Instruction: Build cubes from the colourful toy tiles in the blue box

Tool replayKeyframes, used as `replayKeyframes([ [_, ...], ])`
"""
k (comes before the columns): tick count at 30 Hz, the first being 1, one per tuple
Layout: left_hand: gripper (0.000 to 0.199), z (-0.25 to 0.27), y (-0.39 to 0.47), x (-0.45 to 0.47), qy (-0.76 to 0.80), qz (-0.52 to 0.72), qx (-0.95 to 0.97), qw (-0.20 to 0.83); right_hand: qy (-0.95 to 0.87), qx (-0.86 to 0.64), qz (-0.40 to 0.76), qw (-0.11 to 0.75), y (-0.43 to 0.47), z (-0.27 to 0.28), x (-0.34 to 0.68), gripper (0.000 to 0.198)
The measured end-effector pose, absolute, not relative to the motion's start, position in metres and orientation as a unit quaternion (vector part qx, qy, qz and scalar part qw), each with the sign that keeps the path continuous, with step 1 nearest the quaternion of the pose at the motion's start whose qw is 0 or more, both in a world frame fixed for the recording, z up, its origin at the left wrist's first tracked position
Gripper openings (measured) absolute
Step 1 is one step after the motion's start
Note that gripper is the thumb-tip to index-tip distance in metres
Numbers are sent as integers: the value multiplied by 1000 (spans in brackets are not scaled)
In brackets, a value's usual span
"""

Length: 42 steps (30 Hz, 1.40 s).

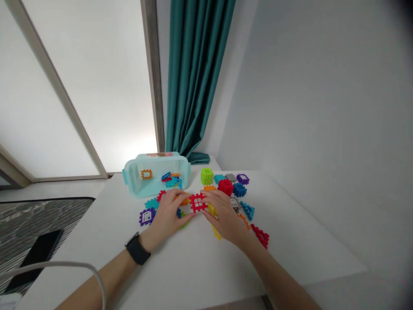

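A red square window-shaped building piece [198,203] with notched edges is between my two hands above the white table. My left hand [170,212], with a dark watch on its wrist, curves thumb and fingers to its left edge. My right hand [223,212] pinches its right edge. Around my left hand lie a purple piece [147,216] and a teal piece [152,203], with others partly hidden beneath it. Near my right hand are a red stack [225,186], a dark blue stack [239,190], a blue piece [247,210] and a red piece [260,235].
A pale teal plastic bin [135,185] lies on its side at the back left, with several pieces inside. A lime-green stack [207,176] stands behind my hands. A green curtain [198,77] hangs beyond the table. A white cable [74,264] crosses the lower left.
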<state>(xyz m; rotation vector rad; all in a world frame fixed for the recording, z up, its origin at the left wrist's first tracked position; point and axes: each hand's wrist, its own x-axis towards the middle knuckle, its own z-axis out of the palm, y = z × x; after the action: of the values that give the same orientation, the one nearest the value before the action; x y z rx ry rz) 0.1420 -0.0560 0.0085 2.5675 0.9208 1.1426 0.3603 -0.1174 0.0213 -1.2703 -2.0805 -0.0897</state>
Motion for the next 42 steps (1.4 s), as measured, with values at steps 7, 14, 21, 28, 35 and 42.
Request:
replayKeyframes([
  [7, 29, 12, -43, 186, 307, 374, 867, 117, -762, -531, -4, 370, -95, 20, 439, 25],
  [14, 25, 8, -31, 209, 284, 348, 884, 130, -726, -579, 80, 363, -59, 19, 498, 33],
  [21, 25, 5, -25, 212, 282, 339, 887, 136, -721, -573, 133, 366, -41, 15, 512, 39],
  [28, 25, 8, -22, 211, 275, 322, 895, 142, -728, -560, 154, 365, -40, 13, 515, 40],
  [35, 25, 10, -21, 209, 271, 318, 898, 135, -727, -564, 163, 356, -39, 8, 514, 40],
  [42, 25, 12, -19, 206, 275, 303, 902, 137, -731, -571, 152, 341, -39, 8, 513, 43],
])
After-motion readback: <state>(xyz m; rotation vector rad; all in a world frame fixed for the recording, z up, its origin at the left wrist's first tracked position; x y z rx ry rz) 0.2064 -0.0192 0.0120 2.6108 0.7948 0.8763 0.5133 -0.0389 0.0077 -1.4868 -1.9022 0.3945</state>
